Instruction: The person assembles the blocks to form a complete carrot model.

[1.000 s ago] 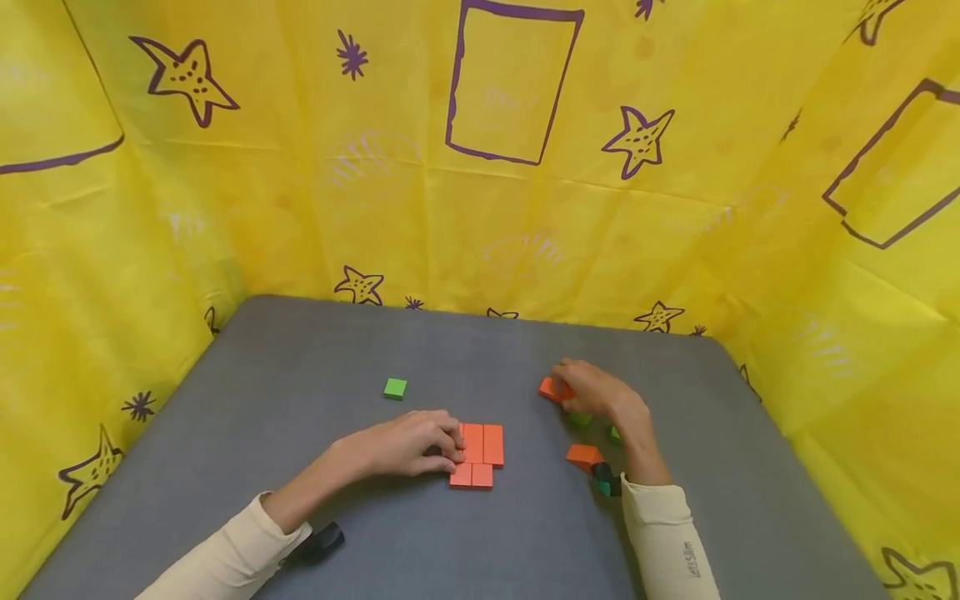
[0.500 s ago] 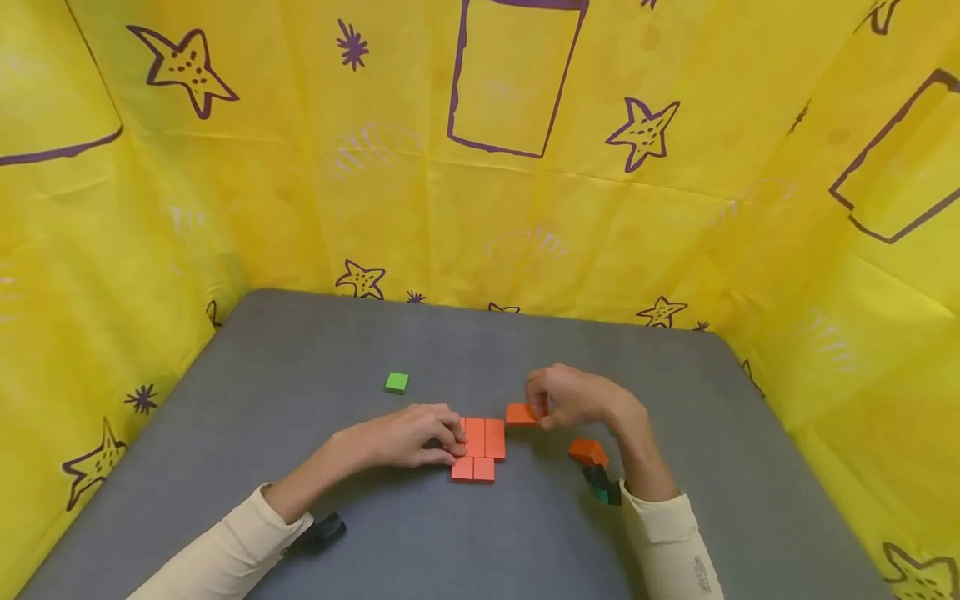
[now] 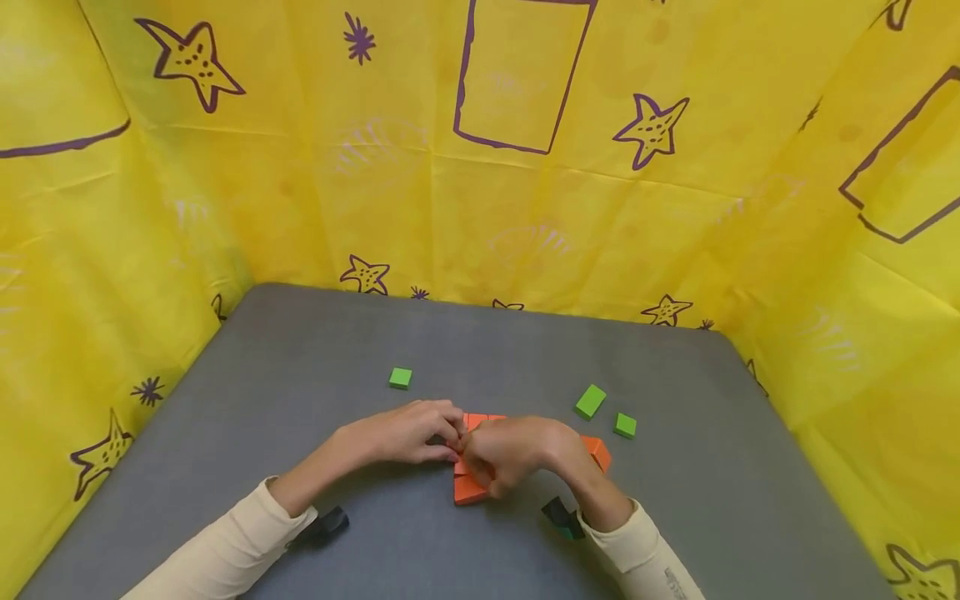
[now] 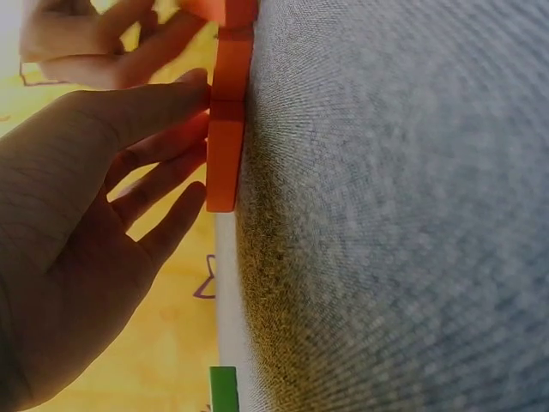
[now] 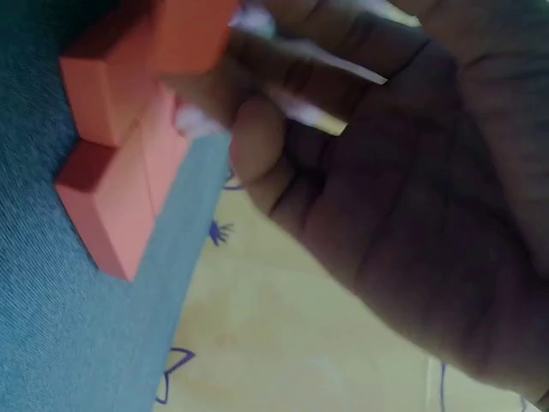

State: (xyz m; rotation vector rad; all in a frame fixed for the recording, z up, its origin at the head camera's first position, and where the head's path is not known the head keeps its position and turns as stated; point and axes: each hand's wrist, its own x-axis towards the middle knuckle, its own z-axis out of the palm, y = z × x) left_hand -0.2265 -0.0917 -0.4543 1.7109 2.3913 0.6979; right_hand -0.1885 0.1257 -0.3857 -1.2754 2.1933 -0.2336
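Note:
My left hand point(image 3: 416, 432) rests its fingertips against the left side of a flat group of orange blocks point(image 3: 477, 420); the left wrist view shows its fingers point(image 4: 176, 219) spread along the edge of an orange block point(image 4: 225, 159). Bent over the group's near side, my right hand point(image 3: 517, 450) pinches another orange block point(image 3: 469, 490). In the right wrist view that held block point(image 5: 193, 36) is blurred, close above or against the other orange blocks point(image 5: 110, 210). The right hand hides much of the group in the head view.
One green block point(image 3: 401, 378) lies behind the left hand. Two more, a longer one point(image 3: 591, 402) and a small one point(image 3: 625, 425), lie at the right. Orange pieces point(image 3: 597, 452) show behind the right forearm. Yellow patterned cloth point(image 3: 495, 217) surrounds the grey table point(image 3: 322, 342).
My right hand has carried the orange block from the back right, leftward and nearer, to the group's near edge. The right green blocks are uncovered. My left hand stays at the group's left side.

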